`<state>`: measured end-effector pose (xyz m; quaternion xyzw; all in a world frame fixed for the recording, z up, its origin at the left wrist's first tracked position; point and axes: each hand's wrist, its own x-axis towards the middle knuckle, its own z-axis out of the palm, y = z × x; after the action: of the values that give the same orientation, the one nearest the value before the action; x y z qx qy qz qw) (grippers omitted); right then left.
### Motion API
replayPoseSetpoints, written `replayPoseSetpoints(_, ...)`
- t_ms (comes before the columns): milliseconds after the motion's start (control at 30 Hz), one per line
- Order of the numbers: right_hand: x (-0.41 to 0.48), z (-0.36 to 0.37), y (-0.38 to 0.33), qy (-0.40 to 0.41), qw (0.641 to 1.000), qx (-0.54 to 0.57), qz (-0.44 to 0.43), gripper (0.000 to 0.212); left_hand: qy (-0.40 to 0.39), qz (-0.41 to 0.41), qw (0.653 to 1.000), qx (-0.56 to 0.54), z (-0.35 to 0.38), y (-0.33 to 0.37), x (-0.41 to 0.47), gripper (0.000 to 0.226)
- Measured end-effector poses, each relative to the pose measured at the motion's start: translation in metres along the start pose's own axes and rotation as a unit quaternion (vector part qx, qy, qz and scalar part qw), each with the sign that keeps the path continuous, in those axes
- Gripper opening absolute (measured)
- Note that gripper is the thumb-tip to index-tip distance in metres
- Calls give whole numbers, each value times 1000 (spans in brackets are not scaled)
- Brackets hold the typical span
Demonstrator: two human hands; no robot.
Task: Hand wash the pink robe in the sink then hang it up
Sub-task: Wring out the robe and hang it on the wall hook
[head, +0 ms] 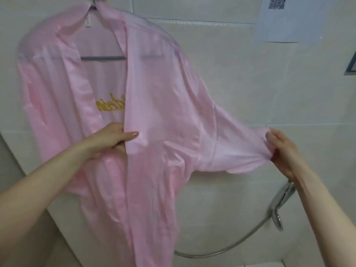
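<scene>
The pink robe (158,97) hangs on a grey hanger (104,58) against the tiled wall, its front open and gold lettering showing inside. My left hand (113,138) grips the front edge of the robe's right panel at mid height, thumb on top of the fabric. My right hand (279,147) pinches the cuff of the robe's right sleeve and holds it stretched out sideways. The hanger's hook is cut off at the top edge of the view.
A chrome shower head (279,211) with its hose (221,251) hangs on the wall at the lower right, under my right forearm. A paper sheet with a code (283,22) is stuck to the cream tiles at the upper right.
</scene>
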<state>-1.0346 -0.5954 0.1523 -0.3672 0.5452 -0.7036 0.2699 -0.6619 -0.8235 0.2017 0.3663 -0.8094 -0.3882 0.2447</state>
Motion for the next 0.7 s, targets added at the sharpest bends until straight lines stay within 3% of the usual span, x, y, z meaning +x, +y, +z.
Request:
replayPoseSetpoints(33, 1, 2, 1, -12, 998, -67, -3, 75, -96, -30, 991, -91, -5, 5, -9, 38)
replayPoseSetpoints(67, 1, 3, 1, -33, 989, -142, -10, 70, -133, -42, 983, -122, -10, 6, -10, 45)
replayPoseSetpoints(100, 1, 6, 0, -48, 976, -212, -14, 62, -143, -66, 982, -109, -16, 0, -5, 50)
replayPoseSetpoints(133, 3, 9, -1, -56, 967, -247, -18, 55, -105, -70, 991, -45, -20, -1, -4, 49)
replayPoseSetpoints(167, 4, 11, -2, -48, 965, -256, -22, 48, -30, -60, 997, 45, -21, -3, -1, 45)
replayPoseSetpoints(200, 5, 12, -2, -35, 966, -255, -25, 40, -5, -44, 997, 59, -19, -3, -4, 45)
replayPoseSetpoints(233, 6, 14, -1, -20, 968, -247, -33, 32, -23, -21, 999, 25, -17, 1, -6, 45)
replayPoseSetpoints(300, 9, 12, -2, -5, 973, -226, -42, 9, -152, -39, 986, -51, -12, 13, -20, 28)
replayPoseSetpoints(333, 9, 12, -3, -14, 977, -209, -37, 8, -158, -41, 984, -66, -12, 10, -16, 20)
replayPoseSetpoints(433, 11, 14, -4, -39, 992, -118, -24, 37, 1, -31, 999, -32, -15, -2, -4, 9)
replayPoseSetpoints(467, 13, 14, -4, -39, 994, -97, -23, 32, -2, -22, 998, -52, -15, -1, -5, 9)
replayPoseSetpoints(500, 15, 15, -4, -34, 996, -86, -19, 24, -56, -22, 995, -78, -14, 1, -8, 10)
replayPoseSetpoints(567, 19, 17, -3, -17, 995, -99, -8, 34, -127, -26, 987, -91, -15, 3, -16, 6)
replayPoseSetpoints(667, 22, 23, -3, -18, 989, -146, -19, 51, 23, -24, 999, 8, -20, -3, -5, 29)
replayPoseSetpoints(700, 22, 27, -4, -25, 990, -139, -22, 51, 19, -25, 999, -9, -20, -5, -3, 29)
